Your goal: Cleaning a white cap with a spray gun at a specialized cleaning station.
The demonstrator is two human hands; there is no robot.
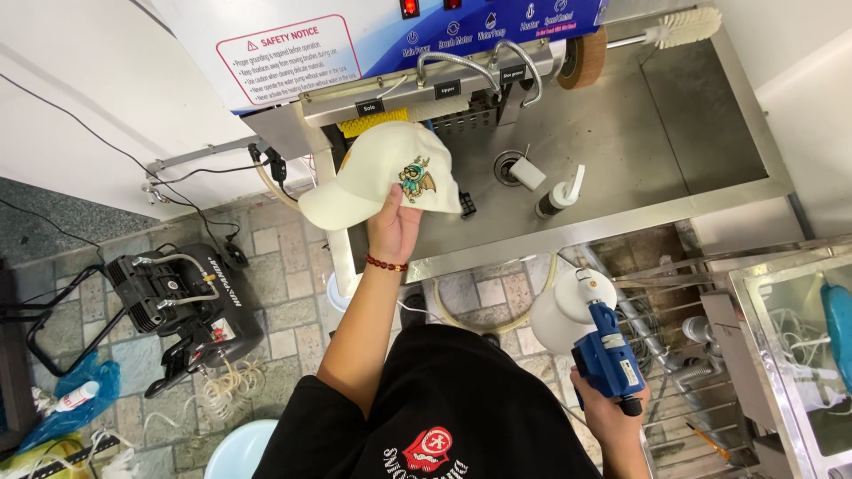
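From the head camera, the steel sink basin (621, 142) fills the upper middle and upper right of the frame. Lying in it are a dark pump bottle (557, 195) with a white nozzle and a small white block (527, 173) beside the round drain (507, 165). At the far right edge a second steel tub (785, 355) holds white cords and something blue, though I cannot tell what that is.

My left hand (393, 226) is raised just above centre, fingers closed around the rim of a cream baseball cap (382, 173) with a small embroidered winged figure on its front. The cap hangs over the left end of the basin, its brim pointing toward the left of the frame. My right hand (608, 412) sits low at the lower right, well apart from the cap, wrapped tight on the grip of a blue spray gun (608, 359) with a white cup (568, 310) on top.

Along the top edge, the machine (373, 44) carries a white rectangular notice (288, 58) with a red border at upper left, a blue control strip beside it, and small black tags below. A black compressor (182, 302) stands on the tiled floor at the left.
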